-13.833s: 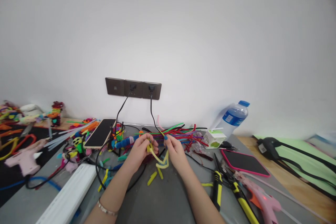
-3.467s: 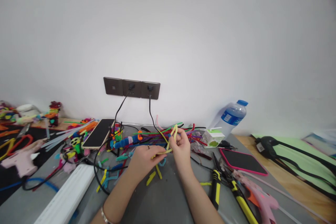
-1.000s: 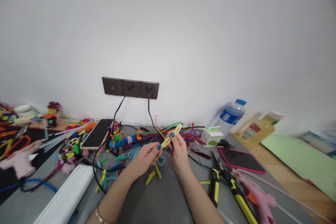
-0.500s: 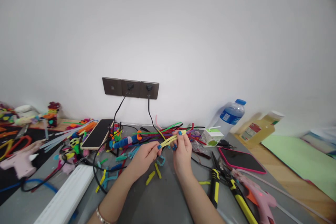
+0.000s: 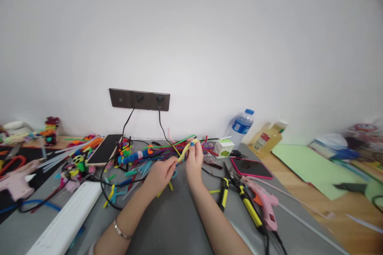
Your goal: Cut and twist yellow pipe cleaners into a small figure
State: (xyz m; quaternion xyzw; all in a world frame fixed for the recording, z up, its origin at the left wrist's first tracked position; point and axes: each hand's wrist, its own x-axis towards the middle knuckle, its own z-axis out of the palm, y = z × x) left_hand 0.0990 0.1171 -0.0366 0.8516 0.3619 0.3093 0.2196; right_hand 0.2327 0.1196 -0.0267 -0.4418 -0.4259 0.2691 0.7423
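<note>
A pale yellow pipe cleaner, looking doubled along its length, runs between my two hands. My left hand pinches its lower left end. Higher up, my right hand grips the other end between thumb and fingers; the tip pokes out above the blue thumbnail. Short yellow pieces lie on the grey table mat just below my left hand. Behind both hands spreads a pile of coloured pipe cleaners.
At right are yellow-and-black pliers, a pink glue gun, a pink-edged phone, a water bottle and a yellow-liquid bottle. Left: a white power strip, black cables, another phone and a second glue gun.
The view has turned to the right, so everything sits further left. My hands have come closer together, and the yellow strands, earlier separated, now lie closer and curve.
</note>
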